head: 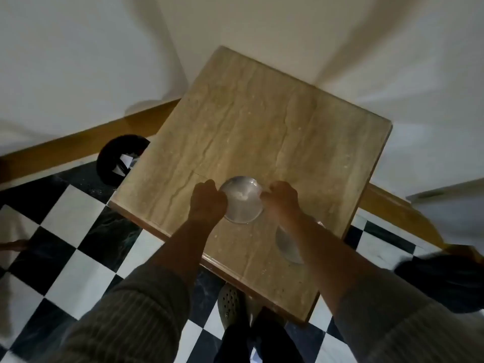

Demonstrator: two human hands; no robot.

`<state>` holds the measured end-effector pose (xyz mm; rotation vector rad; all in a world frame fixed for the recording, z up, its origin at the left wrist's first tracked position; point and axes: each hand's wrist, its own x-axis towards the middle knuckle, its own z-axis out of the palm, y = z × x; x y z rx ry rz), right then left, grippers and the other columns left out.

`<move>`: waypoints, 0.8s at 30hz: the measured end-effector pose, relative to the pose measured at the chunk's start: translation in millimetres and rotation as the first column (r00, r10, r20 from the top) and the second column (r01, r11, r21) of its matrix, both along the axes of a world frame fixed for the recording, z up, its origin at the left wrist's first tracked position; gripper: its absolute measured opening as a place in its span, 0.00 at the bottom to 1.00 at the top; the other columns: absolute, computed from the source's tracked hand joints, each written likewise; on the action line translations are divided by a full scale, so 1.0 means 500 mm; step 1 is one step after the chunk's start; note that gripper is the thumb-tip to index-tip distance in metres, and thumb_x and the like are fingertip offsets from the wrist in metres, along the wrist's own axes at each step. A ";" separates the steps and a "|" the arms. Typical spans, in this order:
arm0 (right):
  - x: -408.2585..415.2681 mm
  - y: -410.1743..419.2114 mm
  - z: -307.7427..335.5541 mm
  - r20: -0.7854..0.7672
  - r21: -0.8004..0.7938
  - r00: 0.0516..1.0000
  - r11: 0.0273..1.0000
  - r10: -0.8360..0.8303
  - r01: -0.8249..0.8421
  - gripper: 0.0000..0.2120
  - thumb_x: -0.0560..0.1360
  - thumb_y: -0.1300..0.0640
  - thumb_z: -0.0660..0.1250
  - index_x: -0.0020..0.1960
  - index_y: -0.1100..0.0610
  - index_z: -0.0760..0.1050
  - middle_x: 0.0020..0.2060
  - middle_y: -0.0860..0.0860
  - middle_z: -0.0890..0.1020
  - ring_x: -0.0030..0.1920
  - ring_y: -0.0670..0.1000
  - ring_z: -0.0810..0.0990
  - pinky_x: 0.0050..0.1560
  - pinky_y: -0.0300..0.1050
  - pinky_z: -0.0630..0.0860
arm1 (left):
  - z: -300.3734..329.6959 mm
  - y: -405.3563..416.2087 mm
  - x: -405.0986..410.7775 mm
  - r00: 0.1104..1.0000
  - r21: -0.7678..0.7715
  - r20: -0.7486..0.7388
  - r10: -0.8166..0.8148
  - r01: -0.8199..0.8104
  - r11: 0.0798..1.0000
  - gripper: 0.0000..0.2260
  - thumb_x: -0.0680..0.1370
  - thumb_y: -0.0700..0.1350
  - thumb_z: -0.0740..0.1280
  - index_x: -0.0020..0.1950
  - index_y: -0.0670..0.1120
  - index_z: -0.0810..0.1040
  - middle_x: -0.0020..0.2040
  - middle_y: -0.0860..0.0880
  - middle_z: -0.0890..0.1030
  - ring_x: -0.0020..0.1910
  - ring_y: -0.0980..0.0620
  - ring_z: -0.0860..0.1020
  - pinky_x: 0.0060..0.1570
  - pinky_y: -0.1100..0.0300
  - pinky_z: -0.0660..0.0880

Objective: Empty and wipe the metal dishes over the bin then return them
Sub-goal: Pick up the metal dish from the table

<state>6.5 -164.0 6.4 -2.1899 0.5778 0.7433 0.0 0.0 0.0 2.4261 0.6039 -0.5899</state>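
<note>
A round metal dish (242,200) with a small white lump inside sits on the beige stone table (262,121), near its front edge. My left hand (207,203) grips the dish's left rim. My right hand (281,197) holds its right rim. A second metal dish (288,244) lies on the table to the right, mostly hidden under my right forearm. The black bin (115,161), with white scraps inside, stands on the floor at the table's left side, partly under its edge.
The floor is black and white checked tile (65,231). A wooden skirting board (78,142) runs along the white walls. My shoe (231,305) shows below the table's near corner. A dark object (440,281) lies on the floor at the right.
</note>
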 end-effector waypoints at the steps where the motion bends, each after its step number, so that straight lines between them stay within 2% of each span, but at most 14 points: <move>1: -0.001 0.006 -0.010 -0.018 -0.007 1.000 1.000 0.004 -0.004 0.08 0.76 0.59 0.65 0.47 0.64 0.78 0.49 0.59 0.81 0.51 0.60 0.80 0.26 0.32 0.62 | -0.010 0.004 0.000 1.000 0.022 -0.008 -0.012 0.012 1.000 0.18 0.78 0.42 0.62 0.66 0.36 0.74 0.66 0.37 0.76 0.63 0.39 0.76 0.54 0.55 0.72; 3: 0.001 0.019 -0.040 -0.037 -0.042 0.999 0.999 -0.003 0.001 0.14 0.76 0.62 0.64 0.59 0.67 0.78 0.56 0.62 0.82 0.56 0.60 0.82 0.26 0.35 0.62 | -0.038 0.015 0.000 1.000 0.053 0.004 -0.026 0.025 0.998 0.14 0.77 0.39 0.61 0.59 0.38 0.79 0.60 0.38 0.81 0.58 0.41 0.79 0.47 0.57 0.70; 5: -0.004 0.030 -0.059 -0.040 -0.069 0.999 0.998 -0.014 0.012 0.15 0.76 0.64 0.64 0.61 0.67 0.78 0.57 0.63 0.82 0.57 0.61 0.82 0.31 0.37 0.69 | -0.057 0.021 -0.003 1.000 0.026 -0.001 -0.016 0.016 1.000 0.12 0.75 0.36 0.61 0.52 0.39 0.81 0.53 0.41 0.83 0.47 0.45 0.79 0.41 0.61 0.68; 7: -0.006 0.036 -0.072 -0.024 -0.121 0.999 0.992 -0.029 0.026 0.14 0.76 0.66 0.63 0.61 0.66 0.78 0.57 0.62 0.82 0.57 0.60 0.83 0.42 0.43 0.77 | -0.068 0.020 -0.008 1.000 -0.003 0.016 0.000 0.000 1.000 0.08 0.75 0.36 0.61 0.45 0.40 0.80 0.47 0.42 0.82 0.37 0.52 0.74 0.32 0.65 0.64; 9: -0.009 0.039 -0.077 0.030 -0.145 0.998 0.988 -0.046 0.050 0.15 0.76 0.67 0.62 0.60 0.65 0.78 0.57 0.62 0.83 0.56 0.60 0.83 0.48 0.47 0.79 | -0.067 0.020 -0.011 0.998 -0.020 0.055 0.025 -0.024 1.000 0.06 0.74 0.37 0.62 0.39 0.42 0.77 0.41 0.43 0.81 0.32 0.54 0.72 0.28 0.66 0.62; 11: -0.009 0.044 -0.078 0.077 -0.129 0.994 0.988 -0.073 0.082 0.14 0.76 0.66 0.61 0.59 0.65 0.79 0.55 0.61 0.83 0.54 0.60 0.83 0.44 0.45 0.77 | -0.059 0.026 -0.014 0.993 -0.051 0.101 0.053 -0.048 0.998 0.04 0.73 0.38 0.65 0.40 0.40 0.80 0.37 0.45 0.80 0.32 0.53 0.74 0.28 0.64 0.67; 12: -0.009 0.048 -0.074 0.099 -0.107 0.992 0.991 -0.071 0.082 0.14 0.76 0.66 0.61 0.57 0.65 0.80 0.52 0.60 0.83 0.52 0.60 0.83 0.41 0.42 0.74 | -0.050 0.032 -0.015 0.990 -0.080 0.116 0.082 -0.073 0.994 0.05 0.73 0.39 0.66 0.42 0.40 0.81 0.37 0.45 0.81 0.33 0.51 0.77 0.30 0.60 0.73; 14: -0.011 0.045 -0.066 0.126 -0.057 0.988 0.994 -0.085 0.093 0.10 0.76 0.64 0.61 0.51 0.65 0.80 0.43 0.58 0.81 0.42 0.57 0.81 0.32 0.39 0.70 | -0.038 0.040 -0.022 0.981 -0.179 0.115 0.157 -0.135 0.975 0.06 0.73 0.39 0.67 0.46 0.40 0.83 0.41 0.43 0.83 0.39 0.46 0.82 0.40 0.48 0.82; 16: -0.019 0.081 -0.041 0.121 0.010 0.989 0.996 -0.084 0.084 0.08 0.77 0.61 0.63 0.45 0.64 0.78 0.38 0.55 0.79 0.34 0.51 0.76 0.25 0.37 0.67 | 0.000 0.088 -0.040 0.967 -0.234 0.091 0.239 -0.212 0.949 0.07 0.73 0.40 0.68 0.49 0.41 0.83 0.46 0.41 0.84 0.45 0.43 0.83 0.47 0.43 0.82; 18: -0.016 0.113 -0.019 0.136 0.057 0.988 0.996 -0.069 0.061 0.09 0.78 0.58 0.64 0.41 0.61 0.76 0.37 0.53 0.79 0.31 0.47 0.74 0.23 0.31 0.66 | 0.026 0.128 -0.042 0.957 -0.263 0.087 0.276 -0.245 0.933 0.08 0.75 0.41 0.68 0.52 0.41 0.82 0.49 0.41 0.84 0.48 0.43 0.83 0.50 0.43 0.81; 20: -0.003 0.171 0.013 0.159 0.108 0.986 0.994 -0.042 0.024 0.06 0.76 0.59 0.64 0.43 0.61 0.77 0.39 0.54 0.81 0.35 0.50 0.79 0.27 0.33 0.72 | 0.057 0.196 -0.034 0.946 -0.295 0.087 0.314 -0.276 0.915 0.11 0.76 0.43 0.67 0.56 0.41 0.81 0.52 0.41 0.83 0.51 0.42 0.82 0.52 0.44 0.81; 22: 0.016 0.228 0.045 0.170 0.156 0.984 0.987 -0.053 0.027 0.07 0.75 0.60 0.65 0.46 0.63 0.80 0.42 0.57 0.84 0.42 0.57 0.83 0.39 0.49 0.82 | 0.082 0.260 -0.022 0.936 -0.339 0.077 0.344 -0.300 0.892 0.12 0.77 0.42 0.66 0.59 0.42 0.80 0.54 0.42 0.83 0.51 0.43 0.82 0.52 0.44 0.81; 24: 0.033 0.303 0.067 0.181 0.206 0.982 0.978 -0.055 0.017 0.09 0.76 0.58 0.66 0.48 0.63 0.81 0.43 0.58 0.84 0.45 0.58 0.84 0.48 0.58 0.84 | 0.109 0.341 -0.015 0.914 -0.400 0.065 0.401 -0.344 0.849 0.12 0.77 0.41 0.64 0.59 0.42 0.80 0.55 0.42 0.83 0.51 0.45 0.82 0.51 0.45 0.82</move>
